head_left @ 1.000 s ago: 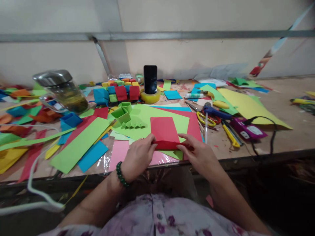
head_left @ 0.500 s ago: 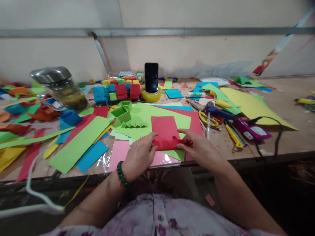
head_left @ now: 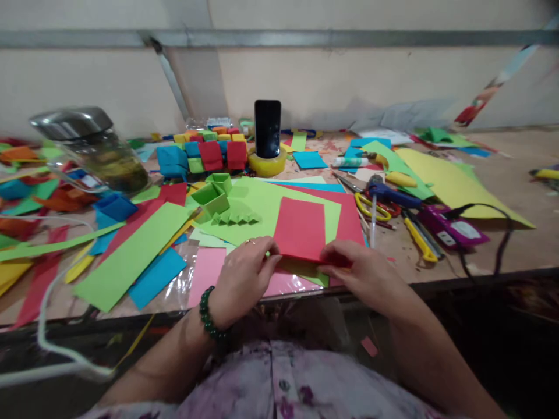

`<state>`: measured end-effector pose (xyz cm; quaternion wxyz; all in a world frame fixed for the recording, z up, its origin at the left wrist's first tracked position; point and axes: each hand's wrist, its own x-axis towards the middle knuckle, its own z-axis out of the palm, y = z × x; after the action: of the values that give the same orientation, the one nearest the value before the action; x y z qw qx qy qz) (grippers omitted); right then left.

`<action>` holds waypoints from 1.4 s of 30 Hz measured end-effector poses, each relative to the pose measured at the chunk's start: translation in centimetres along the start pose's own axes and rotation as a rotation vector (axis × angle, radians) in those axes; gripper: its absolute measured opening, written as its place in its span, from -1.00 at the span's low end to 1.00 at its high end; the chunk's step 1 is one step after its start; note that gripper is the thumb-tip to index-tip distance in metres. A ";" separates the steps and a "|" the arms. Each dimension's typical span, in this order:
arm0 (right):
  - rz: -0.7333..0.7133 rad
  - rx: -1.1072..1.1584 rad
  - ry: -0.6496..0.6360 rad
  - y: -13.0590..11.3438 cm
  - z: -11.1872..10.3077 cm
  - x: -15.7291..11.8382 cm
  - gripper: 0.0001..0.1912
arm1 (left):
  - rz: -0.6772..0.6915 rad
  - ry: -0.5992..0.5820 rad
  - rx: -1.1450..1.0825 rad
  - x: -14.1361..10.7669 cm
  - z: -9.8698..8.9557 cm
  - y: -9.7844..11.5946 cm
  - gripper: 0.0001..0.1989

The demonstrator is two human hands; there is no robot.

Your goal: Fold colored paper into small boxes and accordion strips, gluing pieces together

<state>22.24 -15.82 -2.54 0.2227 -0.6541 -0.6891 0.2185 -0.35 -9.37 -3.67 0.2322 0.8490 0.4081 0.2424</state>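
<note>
A piece of red paper [head_left: 300,228] is held at its near edge, which is lifted a little off the table. My left hand [head_left: 247,273] pinches its near left corner between thumb and fingers. At the near right corner my right hand [head_left: 356,269] grips it the same way. Under it lie a large green sheet [head_left: 244,201], another red sheet [head_left: 349,218] and pink paper [head_left: 205,273]. Just beyond my left hand are a zigzag-folded green strip [head_left: 236,218] and an open green paper box [head_left: 213,199].
A phone [head_left: 268,128] stands in a yellow tape roll [head_left: 267,164], beside several folded paper cubes [head_left: 209,156]. Right lie scissors [head_left: 373,210], a blue glue gun [head_left: 393,192], a yellow cutter [head_left: 420,240] and a purple power strip [head_left: 454,227]. A glass jar [head_left: 116,160] stands left.
The folded near band of the red paper no longer faces up; the near edge is now raised and tilted, its plain face showing. Both hands still grip its corners. The view has shifted slightly.
</note>
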 end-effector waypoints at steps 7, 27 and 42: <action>-0.003 0.021 0.000 0.0 0.0 0.3 -0.79 | -0.088 -0.061 -0.106 0.2 0.2 -0.1 -0.78; 0.069 0.040 -0.044 -0.4 -0.4 1.0 -0.56 | -0.220 -0.049 -0.146 0.3 0.7 0.0 -0.95; 0.100 -0.134 -0.026 -0.6 0.0 1.5 -0.70 | -0.197 -0.099 -0.141 0.2 0.5 0.0 -0.65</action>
<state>21.72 -14.37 -2.12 0.1582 -0.6984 -0.6713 0.1911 0.04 -9.33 -4.03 0.3339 0.7972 0.4597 0.2043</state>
